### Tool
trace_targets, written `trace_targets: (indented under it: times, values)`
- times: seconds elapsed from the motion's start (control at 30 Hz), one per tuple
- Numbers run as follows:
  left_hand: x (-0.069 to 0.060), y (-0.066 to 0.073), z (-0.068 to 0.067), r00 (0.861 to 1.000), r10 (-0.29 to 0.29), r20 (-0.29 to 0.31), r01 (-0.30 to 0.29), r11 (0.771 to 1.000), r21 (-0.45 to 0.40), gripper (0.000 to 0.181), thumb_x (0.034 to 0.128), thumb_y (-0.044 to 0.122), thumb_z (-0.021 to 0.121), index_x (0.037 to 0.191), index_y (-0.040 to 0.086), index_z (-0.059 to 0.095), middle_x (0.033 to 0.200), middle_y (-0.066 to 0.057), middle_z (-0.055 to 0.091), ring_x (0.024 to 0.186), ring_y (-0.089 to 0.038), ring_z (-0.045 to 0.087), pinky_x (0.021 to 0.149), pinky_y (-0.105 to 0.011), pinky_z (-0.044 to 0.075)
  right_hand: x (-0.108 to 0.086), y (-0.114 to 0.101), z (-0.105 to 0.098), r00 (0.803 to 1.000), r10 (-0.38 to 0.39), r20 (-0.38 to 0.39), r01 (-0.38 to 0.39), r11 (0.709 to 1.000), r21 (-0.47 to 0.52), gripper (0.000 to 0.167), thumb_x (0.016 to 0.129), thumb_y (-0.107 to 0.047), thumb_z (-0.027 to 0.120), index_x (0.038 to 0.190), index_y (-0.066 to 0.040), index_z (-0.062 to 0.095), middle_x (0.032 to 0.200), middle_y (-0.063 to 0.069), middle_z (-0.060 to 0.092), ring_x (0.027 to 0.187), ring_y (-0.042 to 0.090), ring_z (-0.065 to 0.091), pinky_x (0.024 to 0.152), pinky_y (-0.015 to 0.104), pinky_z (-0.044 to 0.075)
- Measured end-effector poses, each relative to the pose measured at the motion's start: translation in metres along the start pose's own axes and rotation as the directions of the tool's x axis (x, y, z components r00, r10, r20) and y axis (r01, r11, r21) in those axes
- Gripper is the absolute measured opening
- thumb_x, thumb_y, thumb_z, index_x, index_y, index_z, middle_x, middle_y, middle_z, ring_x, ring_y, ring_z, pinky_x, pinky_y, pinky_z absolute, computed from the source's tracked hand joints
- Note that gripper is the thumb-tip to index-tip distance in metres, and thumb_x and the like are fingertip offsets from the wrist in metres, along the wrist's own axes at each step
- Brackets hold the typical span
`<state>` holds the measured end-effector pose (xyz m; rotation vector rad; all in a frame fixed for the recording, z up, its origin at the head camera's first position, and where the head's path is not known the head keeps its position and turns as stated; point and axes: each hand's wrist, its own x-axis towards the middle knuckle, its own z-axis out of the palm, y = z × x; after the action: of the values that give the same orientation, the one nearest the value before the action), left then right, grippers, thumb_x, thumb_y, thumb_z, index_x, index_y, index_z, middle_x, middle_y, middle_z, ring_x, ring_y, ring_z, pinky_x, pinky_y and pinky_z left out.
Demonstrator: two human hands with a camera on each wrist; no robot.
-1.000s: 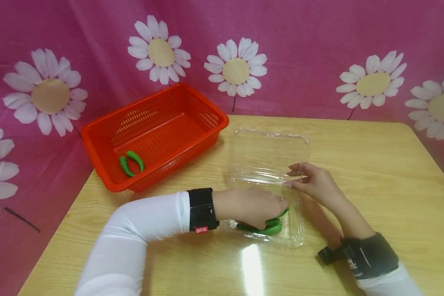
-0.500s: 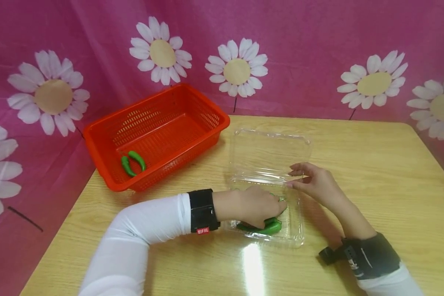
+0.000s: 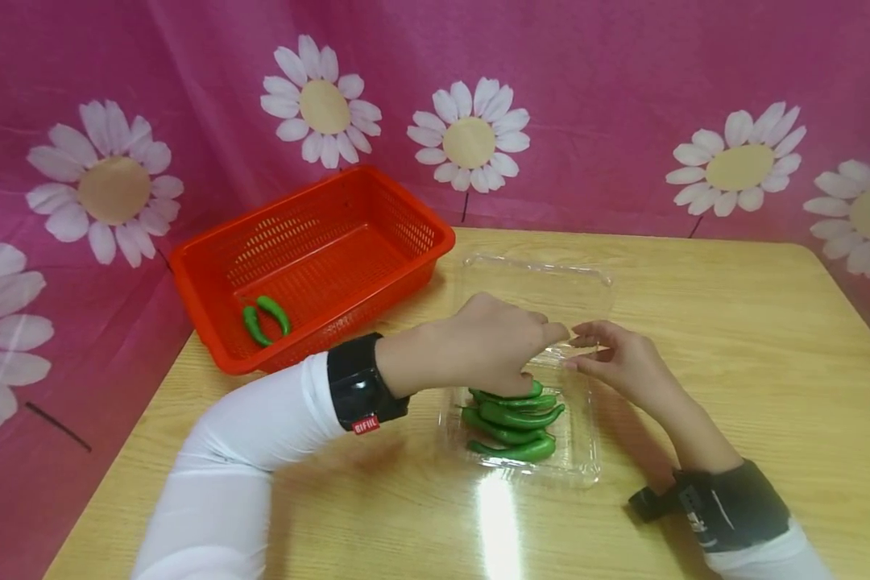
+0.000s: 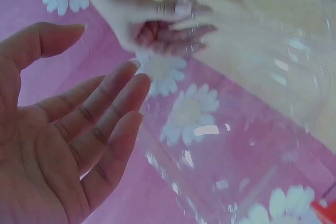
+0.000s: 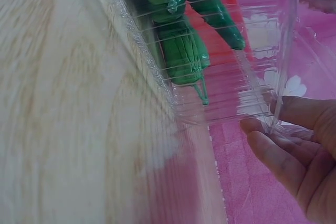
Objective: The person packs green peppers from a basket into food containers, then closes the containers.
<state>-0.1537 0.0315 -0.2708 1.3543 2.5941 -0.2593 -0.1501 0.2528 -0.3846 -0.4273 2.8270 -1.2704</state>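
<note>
In the head view a clear plastic clamshell box [image 3: 589, 469] lies with its lid [image 3: 532, 282] folded back. Several green chili peppers [image 3: 522, 417] lie side by side in its base. My left hand [image 3: 489, 342] hovers above the far end of the base; in the left wrist view that hand [image 4: 79, 124] has loosely bent fingers and holds nothing. At the box's right side, my right hand [image 3: 623, 362] pinches the edge near the hinge. The right wrist view has its fingers [image 5: 281, 156] and thumb on the clear plastic edge.
A red perforated basket [image 3: 362, 298] stands at the back left of the wooden table [image 3: 732, 338], with two green chili peppers [image 3: 274, 314] inside. Behind the table hangs a pink cloth [image 3: 594, 64] printed with white flowers.
My left hand has let go of a pepper, lifted out of the box base and moved away from me toward the lid, uncovering the row of peppers. The right hand keeps its place.
</note>
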Motion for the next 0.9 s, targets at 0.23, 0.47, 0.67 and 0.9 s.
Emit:
trace_targets:
  times: [0.23,0.47,0.67,0.9]
  values:
    - [-0.016,-0.028,-0.013,0.991,-0.109,-0.080,0.098,0.986,-0.133,0.064,0.0843,0.034,0.060,0.144,0.021,0.038,0.134,0.003,0.053,0.093,-0.011,0.060,0.053,-0.027,0.046,0.001,0.000,-0.002,1.000,-0.020,0.000,0.020,1.000,-0.007,0.042,0.082,-0.008,0.072,0.117,0.009,0.055,0.110,0.026,0.063,0.088,0.037,0.068,0.069,0.023,0.055]
    - [-0.040,-0.074,-0.016,0.942,-0.306,-0.137,0.248,0.912,-0.328,0.060,0.0825,0.031,0.061,0.139,0.018,0.044,0.119,0.003,0.063,0.092,-0.012,0.060,0.059,-0.030,0.048,0.002,0.000,-0.003,1.000,-0.025,0.005,0.025,1.000,-0.002,0.042,0.082,-0.008,0.072,0.116,0.010,0.055,0.109,0.026,0.064,0.087,0.037,0.068,0.069,0.024,0.055]
    - [-0.060,-0.114,-0.012,0.865,-0.485,-0.126,0.408,0.827,-0.388,0.058,0.0818,0.037,0.063,0.134,0.017,0.048,0.106,0.000,0.064,0.090,-0.015,0.057,0.071,-0.037,0.049,0.002,0.001,0.000,1.000,-0.024,0.002,0.024,1.000,-0.009,0.042,0.082,-0.008,0.072,0.116,0.009,0.056,0.109,0.025,0.065,0.088,0.036,0.068,0.070,0.025,0.055]
    - [-0.078,-0.162,0.005,0.783,-0.620,-0.044,0.561,0.735,-0.382,0.054,0.0816,0.034,0.063,0.126,0.007,0.047,0.092,-0.007,0.058,0.081,-0.024,0.053,0.066,-0.037,0.046,0.001,0.002,0.002,0.999,-0.044,-0.018,0.043,0.999,-0.013,0.043,0.081,-0.003,0.071,0.118,0.009,0.055,0.109,0.026,0.064,0.088,0.037,0.068,0.069,0.022,0.054]
